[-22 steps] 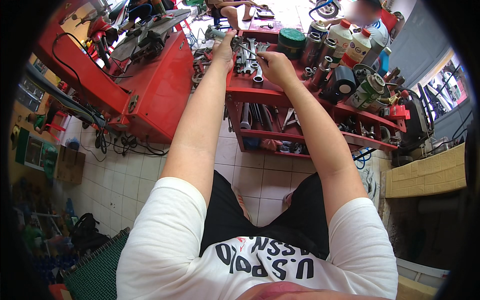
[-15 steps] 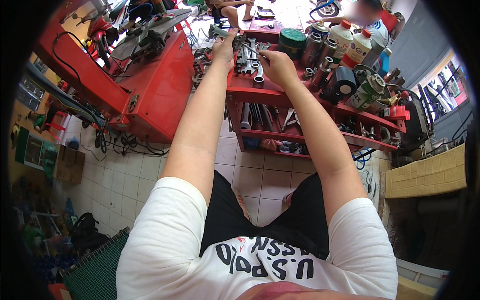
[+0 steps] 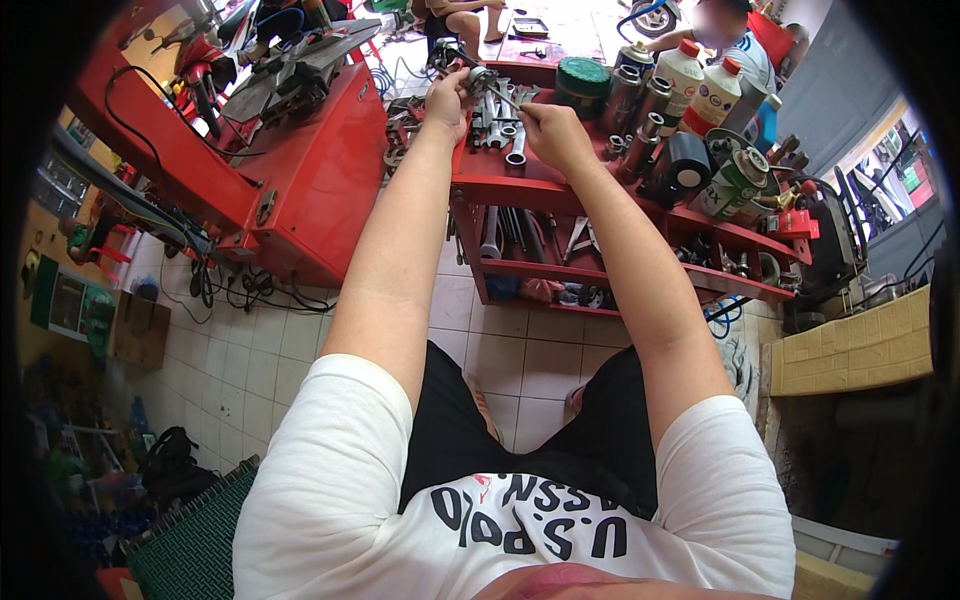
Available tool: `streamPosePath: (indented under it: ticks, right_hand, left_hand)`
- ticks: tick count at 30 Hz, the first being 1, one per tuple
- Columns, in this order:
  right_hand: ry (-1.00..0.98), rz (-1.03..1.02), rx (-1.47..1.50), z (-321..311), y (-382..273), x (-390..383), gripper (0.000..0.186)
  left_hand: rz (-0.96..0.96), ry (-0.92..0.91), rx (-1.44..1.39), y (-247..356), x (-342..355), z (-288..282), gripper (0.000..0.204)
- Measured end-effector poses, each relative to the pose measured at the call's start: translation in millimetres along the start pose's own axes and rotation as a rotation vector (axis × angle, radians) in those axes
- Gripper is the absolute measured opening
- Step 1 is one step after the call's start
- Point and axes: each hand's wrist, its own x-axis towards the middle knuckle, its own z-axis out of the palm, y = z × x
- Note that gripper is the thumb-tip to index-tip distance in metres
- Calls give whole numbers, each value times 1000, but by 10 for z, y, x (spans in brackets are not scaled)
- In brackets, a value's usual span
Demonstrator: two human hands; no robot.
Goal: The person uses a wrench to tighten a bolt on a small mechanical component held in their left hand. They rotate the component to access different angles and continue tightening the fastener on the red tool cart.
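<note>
Over the top tray of a red tool cart (image 3: 510, 178), my left hand (image 3: 448, 106) is closed around a metal mechanical part (image 3: 482, 78) with a round end. Its exact kind cannot be made out. My right hand (image 3: 556, 134) pinches a thin metal rod-like tool (image 3: 506, 99), whose far tip reaches to the round end of the part. Whether the tip sits in the part or only touches it is too small to tell. Beneath and between the hands, several wrenches lie on the tray, a ring-ended wrench (image 3: 516, 152) nearest me.
A green-lidded tub (image 3: 582, 80), metal cans, white bottles with red caps (image 3: 680, 72) and a spray can (image 3: 736, 180) crowd the cart's right. Lower shelves hold more tools. Left stands a red machine (image 3: 310, 180) with cables on the tiled floor. Another person (image 3: 745, 55) sits beyond the cart.
The metal part has turned in my left hand: its grey body pointed far left before, and now its round end faces up. The right hand and rod tool have barely moved.
</note>
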Motion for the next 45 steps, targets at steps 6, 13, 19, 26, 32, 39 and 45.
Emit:
streamPosePath:
  ticks: [6, 13, 19, 26, 32, 39, 45]
  right_hand:
    - [-43, 5, -27, -45, 59, -46, 21]
    - [-87, -27, 5, -42, -69, -34, 22]
    - [-69, -59, -14, -83, -46, -50, 22]
    - [-59, -68, -11, -62, -82, -37, 22]
    - [-27, -63, -91, -47, -33, -26, 21]
    - [5, -56, -21, -26, -59, -22, 20]
    - [-45, -5, -4, -41, 31, -52, 22]
  left_hand:
    - [-34, 33, 4, 35, -145, 248, 45]
    - [-19, 78, -115, 104, -135, 147, 32]
    - [-37, 69, -162, 181, -259, 290, 22]
    - [-46, 113, -98, 122, -163, 166, 35]
    - [2, 175, 25, 81, -199, 225, 61]
    - [45, 96, -89, 21, -51, 85, 55]
    - [-19, 84, -222, 92, -192, 270, 48]
